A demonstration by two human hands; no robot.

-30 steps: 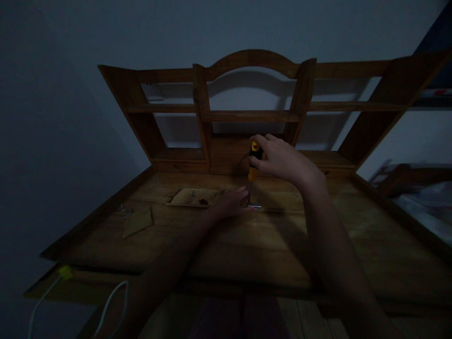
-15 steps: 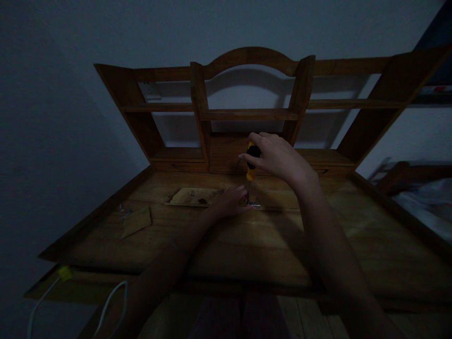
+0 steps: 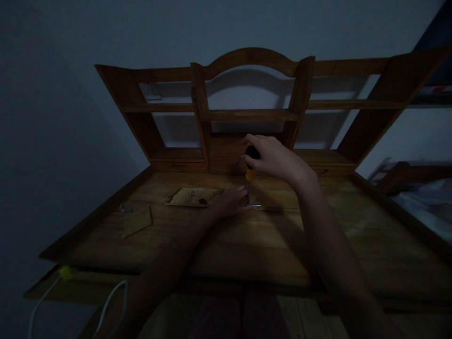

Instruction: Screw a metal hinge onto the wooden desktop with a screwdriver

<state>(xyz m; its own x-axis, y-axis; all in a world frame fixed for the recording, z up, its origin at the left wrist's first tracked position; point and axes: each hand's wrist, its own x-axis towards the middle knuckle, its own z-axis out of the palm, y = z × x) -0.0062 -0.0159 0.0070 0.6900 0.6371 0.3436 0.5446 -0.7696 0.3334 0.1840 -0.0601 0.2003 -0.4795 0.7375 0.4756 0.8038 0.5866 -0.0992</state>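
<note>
My right hand (image 3: 270, 153) is wrapped round the black and yellow handle of a screwdriver (image 3: 250, 174). The tool stands nearly upright, its thin shaft running down to a small shiny metal piece (image 3: 256, 205) that lies on a long wooden strip (image 3: 278, 199). Close beside the shaft's lower end, my left hand (image 3: 231, 200) has its fingers curled and its thumb against the metal piece. The screwdriver's tip is hidden by those fingers. To the left, the strip's surface (image 3: 190, 195) looks rough, with dark stains.
All this rests on a wooden desktop (image 3: 229, 249), with a wooden shelf unit (image 3: 250, 114) along its back. At left lie a small wooden piece (image 3: 137, 222) and some small metal parts (image 3: 124, 212). A white cable (image 3: 112, 301) and a yellow object (image 3: 65, 272) are at the front left.
My right hand has shifted slightly and its fingers have turned a little on the screwdriver handle. My left hand stays where it was.
</note>
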